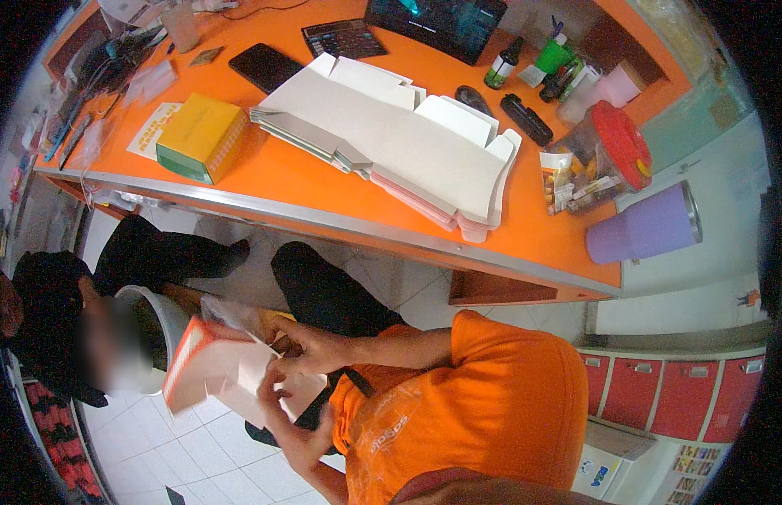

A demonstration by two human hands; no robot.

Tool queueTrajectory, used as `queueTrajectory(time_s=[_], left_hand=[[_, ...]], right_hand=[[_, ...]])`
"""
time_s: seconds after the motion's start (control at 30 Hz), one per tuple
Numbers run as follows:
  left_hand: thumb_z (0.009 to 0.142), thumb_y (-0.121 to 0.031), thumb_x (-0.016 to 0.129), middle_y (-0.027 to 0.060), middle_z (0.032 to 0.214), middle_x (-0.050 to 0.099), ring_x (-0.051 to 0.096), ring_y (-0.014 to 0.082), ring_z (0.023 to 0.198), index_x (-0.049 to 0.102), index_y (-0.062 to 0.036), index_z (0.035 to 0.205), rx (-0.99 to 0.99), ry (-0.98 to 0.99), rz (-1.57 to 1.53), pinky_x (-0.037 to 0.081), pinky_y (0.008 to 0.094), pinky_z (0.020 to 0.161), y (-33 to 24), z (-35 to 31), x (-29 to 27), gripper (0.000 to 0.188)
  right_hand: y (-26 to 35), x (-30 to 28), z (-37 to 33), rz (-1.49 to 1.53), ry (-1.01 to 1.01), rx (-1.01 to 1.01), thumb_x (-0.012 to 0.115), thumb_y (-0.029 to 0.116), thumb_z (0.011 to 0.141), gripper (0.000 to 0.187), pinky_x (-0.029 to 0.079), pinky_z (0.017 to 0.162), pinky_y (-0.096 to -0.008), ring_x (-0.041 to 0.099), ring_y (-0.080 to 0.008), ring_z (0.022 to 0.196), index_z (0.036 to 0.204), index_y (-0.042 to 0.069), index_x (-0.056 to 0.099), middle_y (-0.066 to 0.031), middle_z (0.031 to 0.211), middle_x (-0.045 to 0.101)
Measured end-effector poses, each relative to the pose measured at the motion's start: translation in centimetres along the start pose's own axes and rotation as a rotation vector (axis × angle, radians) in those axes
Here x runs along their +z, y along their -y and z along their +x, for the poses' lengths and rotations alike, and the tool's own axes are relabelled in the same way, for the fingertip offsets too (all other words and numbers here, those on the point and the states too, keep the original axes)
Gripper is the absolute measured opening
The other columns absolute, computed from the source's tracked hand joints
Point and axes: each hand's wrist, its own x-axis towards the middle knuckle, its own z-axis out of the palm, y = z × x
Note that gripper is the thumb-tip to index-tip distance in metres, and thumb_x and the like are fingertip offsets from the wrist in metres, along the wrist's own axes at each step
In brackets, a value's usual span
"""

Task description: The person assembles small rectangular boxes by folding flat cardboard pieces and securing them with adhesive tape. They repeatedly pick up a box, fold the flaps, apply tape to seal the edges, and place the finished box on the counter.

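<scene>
A partly folded paperboard box, pale inside with an orange-red printed end, is tilted in front of my lap. My right hand, the upper one in the head view, has its fingers curled at the box's edge. Lower down, my left hand grips the pale panel with bent fingers. Loose flaps stick out from the box's lower side. A piece of clear plastic shows beside its upper edge, close to my right fingers. Some fingertips are hidden behind the board.
A stack of flat box blanks lies on the orange desk. Near it are a yellow-green box, a red-lidded jar and a purple tumbler. A grey bin and a person in black are at the left.
</scene>
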Motion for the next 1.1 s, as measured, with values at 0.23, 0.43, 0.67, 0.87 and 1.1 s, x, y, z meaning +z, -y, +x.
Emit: queueTrajectory(time_s=[0.23, 0.43, 0.67, 0.87, 1.1], left_hand=[[0.074, -0.004, 0.079, 0.0167, 0.120, 0.060, 0.060, 0.0305, 0.101, 0.056, -0.0002, 0.119, 0.126, -0.159, 0.517, 0.053, 0.0360, 0.078, 3.8, -0.9, 2.4, 0.051], [0.075, 0.004, 0.075, 0.0112, 0.097, 0.072, 0.065, 0.0219, 0.076, 0.068, 0.0006, 0.092, 0.003, -0.312, 0.327, 0.051, 0.0286, 0.057, 5.1, -2.3, 3.6, 0.019], [0.089, -0.007, 0.069, 0.0159, 0.099, 0.072, 0.070, 0.0294, 0.090, 0.067, 0.0011, 0.093, 0.117, -0.410, 0.429, 0.056, 0.0358, 0.076, 5.8, -3.9, 6.6, 0.009], [0.086, -0.001, 0.070, 0.0130, 0.097, 0.070, 0.066, 0.0258, 0.082, 0.063, 0.0013, 0.092, 0.256, -0.390, 0.636, 0.052, 0.0315, 0.064, 8.6, -3.8, 7.4, 0.008], [0.092, -0.005, 0.067, 0.0100, 0.085, 0.067, 0.063, 0.0189, 0.069, 0.062, 0.0046, 0.090, -0.439, -0.367, -0.167, 0.052, 0.0295, 0.065, 9.4, -2.0, 8.1, 0.011]], right_hand=[[0.2, -1.0, -0.2, -0.207, -0.026, 0.154, 0.072, 0.012, 0.089, 0.031, 0.056, 0.073, -0.0296, 0.067, -0.0173, 0.083, 0.109, -0.007, 0.059, -0.0117, 0.097, 0.070], [3.9, -2.9, -0.7, -0.665, 0.124, 0.046, 0.068, 0.021, 0.091, 0.026, 0.051, 0.059, -0.0299, 0.067, -0.0159, 0.063, 0.095, -0.004, 0.070, -0.0135, 0.071, 0.069], [3.7, -3.2, -0.9, -0.682, 0.106, 0.012, 0.063, 0.025, 0.095, 0.030, 0.051, 0.053, -0.0348, 0.065, -0.0236, 0.052, 0.087, -0.003, 0.070, -0.0153, 0.066, 0.068], [2.1, -4.4, -0.7, -0.687, 0.146, 0.197, 0.061, 0.022, 0.095, 0.027, 0.052, 0.054, -0.0354, 0.067, -0.0215, 0.055, 0.088, -0.003, 0.069, -0.0147, 0.066, 0.069], [-1.5, -7.8, -0.6, -0.611, 0.211, 0.186, 0.064, 0.015, 0.091, 0.019, 0.052, 0.065, -0.0402, 0.069, -0.0277, 0.067, 0.102, 0.000, 0.067, -0.0184, 0.077, 0.069]])
